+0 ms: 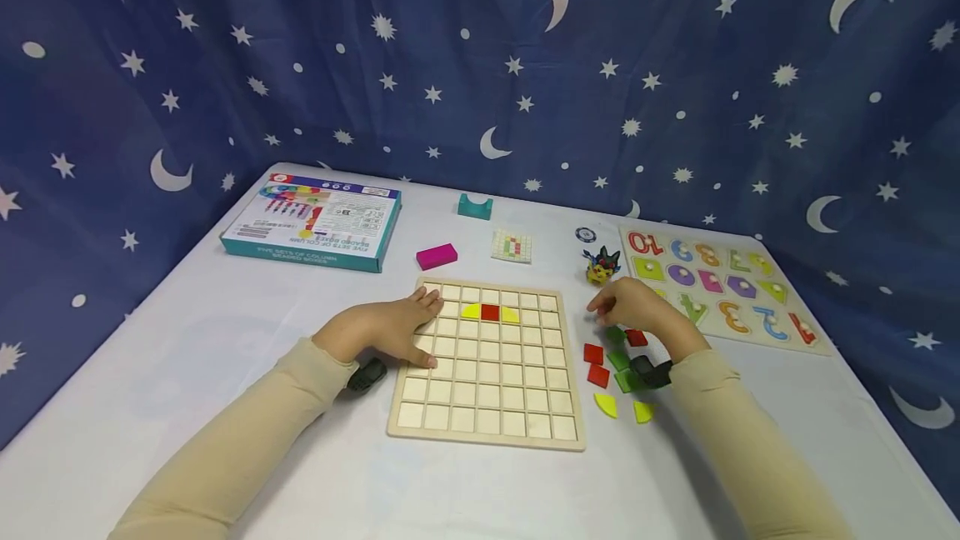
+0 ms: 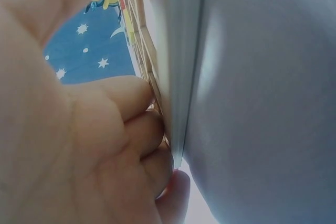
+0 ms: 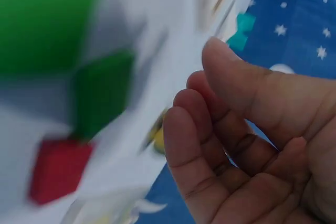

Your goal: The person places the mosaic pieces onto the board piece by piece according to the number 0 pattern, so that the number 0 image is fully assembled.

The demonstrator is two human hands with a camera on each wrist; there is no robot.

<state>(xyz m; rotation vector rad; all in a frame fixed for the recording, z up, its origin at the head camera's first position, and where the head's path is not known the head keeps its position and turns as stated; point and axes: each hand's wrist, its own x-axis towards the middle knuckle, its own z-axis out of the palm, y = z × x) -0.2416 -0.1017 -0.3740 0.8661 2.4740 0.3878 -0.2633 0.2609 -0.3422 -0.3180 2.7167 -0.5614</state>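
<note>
My left hand [image 1: 393,329] rests on the left edge of a wooden grid board [image 1: 486,432], fingers spread across its squares; in the left wrist view the fingertips [image 2: 149,132] touch the board's side. In an upper row of the grid, a red square tile [image 1: 490,312] sits between two yellow quarter-round tiles [image 1: 470,312]. Right of the board, my right hand [image 1: 633,307] hovers over loose tiles, its fingers loosely bent. The right wrist view shows thumb and fingers apart with nothing between them. Beneath lie green tiles [image 1: 627,380], red tiles [image 1: 597,376] and yellow quarter-rounds [image 1: 605,405].
A small pattern card [image 1: 512,246], a magenta block [image 1: 437,257] and a teal arch block [image 1: 475,207] lie behind the board. At the back left is a boxed toy [image 1: 315,223]. A number puzzle [image 1: 750,290], a small figurine [image 1: 602,266] and a round chip [image 1: 586,234] are to the right.
</note>
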